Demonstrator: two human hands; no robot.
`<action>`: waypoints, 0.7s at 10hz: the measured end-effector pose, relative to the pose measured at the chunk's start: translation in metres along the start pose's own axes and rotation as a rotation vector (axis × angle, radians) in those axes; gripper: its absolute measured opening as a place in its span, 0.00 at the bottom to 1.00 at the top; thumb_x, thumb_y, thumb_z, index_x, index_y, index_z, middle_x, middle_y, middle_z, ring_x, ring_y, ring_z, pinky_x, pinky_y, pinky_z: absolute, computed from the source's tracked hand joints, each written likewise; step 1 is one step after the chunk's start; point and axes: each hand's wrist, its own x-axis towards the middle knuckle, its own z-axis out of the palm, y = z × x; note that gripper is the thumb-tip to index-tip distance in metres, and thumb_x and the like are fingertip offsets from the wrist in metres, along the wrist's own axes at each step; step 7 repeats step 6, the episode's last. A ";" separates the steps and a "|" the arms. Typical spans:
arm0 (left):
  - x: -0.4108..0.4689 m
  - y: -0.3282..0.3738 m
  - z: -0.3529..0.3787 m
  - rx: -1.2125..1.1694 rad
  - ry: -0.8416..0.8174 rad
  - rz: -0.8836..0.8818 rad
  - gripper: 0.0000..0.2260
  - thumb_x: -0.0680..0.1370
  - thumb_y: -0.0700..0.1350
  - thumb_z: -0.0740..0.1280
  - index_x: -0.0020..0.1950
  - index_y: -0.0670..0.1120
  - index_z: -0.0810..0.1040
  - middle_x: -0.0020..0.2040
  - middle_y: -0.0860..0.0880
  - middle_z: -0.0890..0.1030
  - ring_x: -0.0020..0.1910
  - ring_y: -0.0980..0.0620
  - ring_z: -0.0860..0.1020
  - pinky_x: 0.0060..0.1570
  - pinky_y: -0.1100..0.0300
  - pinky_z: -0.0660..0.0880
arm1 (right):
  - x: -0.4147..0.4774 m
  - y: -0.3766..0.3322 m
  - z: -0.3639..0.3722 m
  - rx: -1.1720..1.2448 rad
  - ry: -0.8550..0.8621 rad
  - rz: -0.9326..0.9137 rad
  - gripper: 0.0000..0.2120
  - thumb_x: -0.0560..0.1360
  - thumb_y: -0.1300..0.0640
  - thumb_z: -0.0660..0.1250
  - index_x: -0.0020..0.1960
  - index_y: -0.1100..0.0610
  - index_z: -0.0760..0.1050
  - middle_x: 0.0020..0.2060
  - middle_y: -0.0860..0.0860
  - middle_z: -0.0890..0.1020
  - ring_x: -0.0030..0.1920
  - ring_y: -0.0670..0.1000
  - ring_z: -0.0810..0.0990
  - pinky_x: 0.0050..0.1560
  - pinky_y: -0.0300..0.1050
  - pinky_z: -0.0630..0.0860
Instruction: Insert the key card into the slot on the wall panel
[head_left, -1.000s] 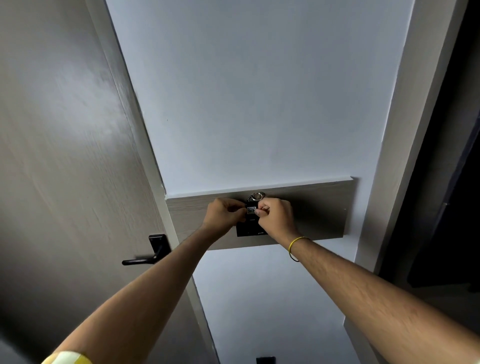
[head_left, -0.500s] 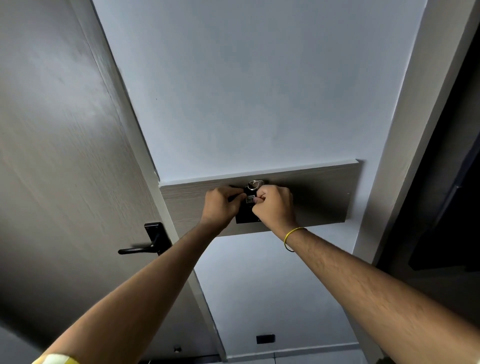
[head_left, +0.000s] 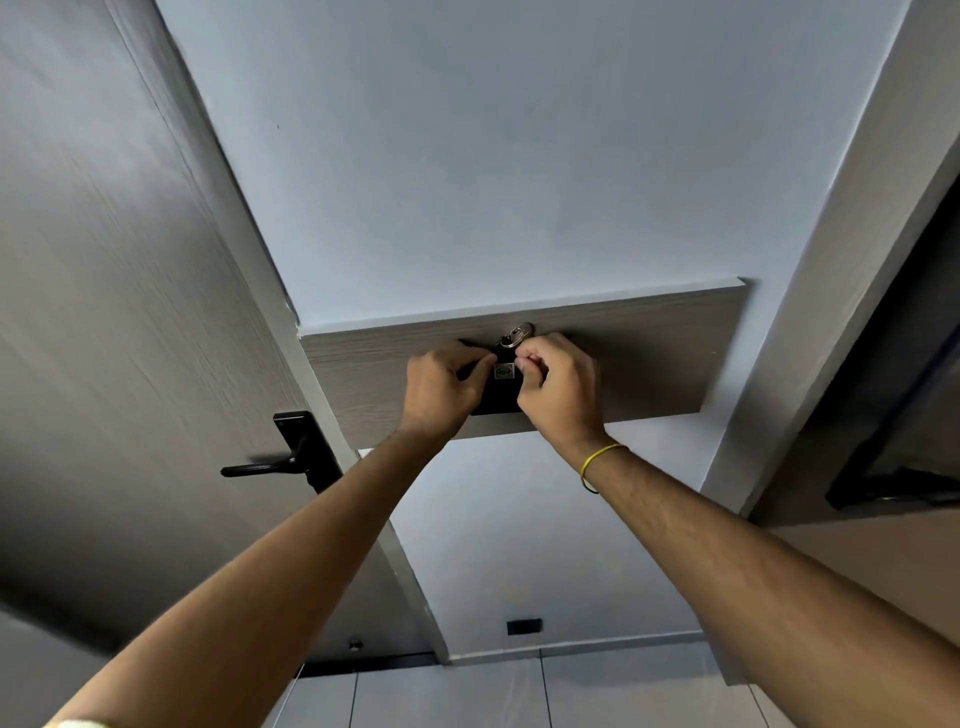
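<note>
A black wall panel (head_left: 497, 400) is mounted on a grey wood-grain board (head_left: 649, 353) on the white wall. The key card (head_left: 504, 370), dark with a small white label, stands upright at the panel's top, and a metal key ring (head_left: 515, 335) sticks up above it. My left hand (head_left: 441, 389) pinches the card's left edge with thumb and fingers. My right hand (head_left: 558, 387), with a yellow band on the wrist, pinches its right edge. Both hands hide most of the panel and the slot, so how deep the card sits cannot be told.
A grey door (head_left: 104, 312) with a black lever handle (head_left: 283, 462) stands at the left. At the right is a dark opening with a black handle (head_left: 893, 486). A black socket (head_left: 523, 626) sits low on the wall above the tiled floor (head_left: 467, 696).
The view has tilted downward, so the board and hands sit higher in the frame and the floor shows. Both hands stay pinched on the card at the panel.
</note>
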 end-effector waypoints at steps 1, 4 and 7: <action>0.000 -0.003 0.000 0.054 0.005 0.057 0.03 0.77 0.42 0.76 0.47 0.45 0.90 0.40 0.48 0.89 0.36 0.51 0.85 0.37 0.65 0.71 | -0.001 0.001 0.001 0.009 -0.021 0.000 0.06 0.74 0.68 0.68 0.45 0.60 0.82 0.41 0.55 0.83 0.39 0.59 0.81 0.40 0.56 0.80; 0.006 0.010 -0.032 0.217 -0.020 0.219 0.09 0.81 0.39 0.70 0.58 0.42 0.87 0.48 0.44 0.88 0.41 0.42 0.86 0.41 0.51 0.83 | 0.011 -0.010 -0.023 -0.038 -0.054 -0.083 0.06 0.76 0.65 0.67 0.49 0.58 0.82 0.45 0.54 0.84 0.44 0.58 0.82 0.45 0.54 0.81; 0.056 0.022 -0.080 0.475 0.199 0.396 0.19 0.82 0.38 0.65 0.73 0.38 0.76 0.74 0.40 0.77 0.74 0.39 0.74 0.73 0.47 0.73 | 0.070 -0.026 -0.064 -0.239 0.095 -0.276 0.16 0.73 0.64 0.67 0.60 0.59 0.79 0.57 0.56 0.81 0.60 0.61 0.78 0.62 0.55 0.77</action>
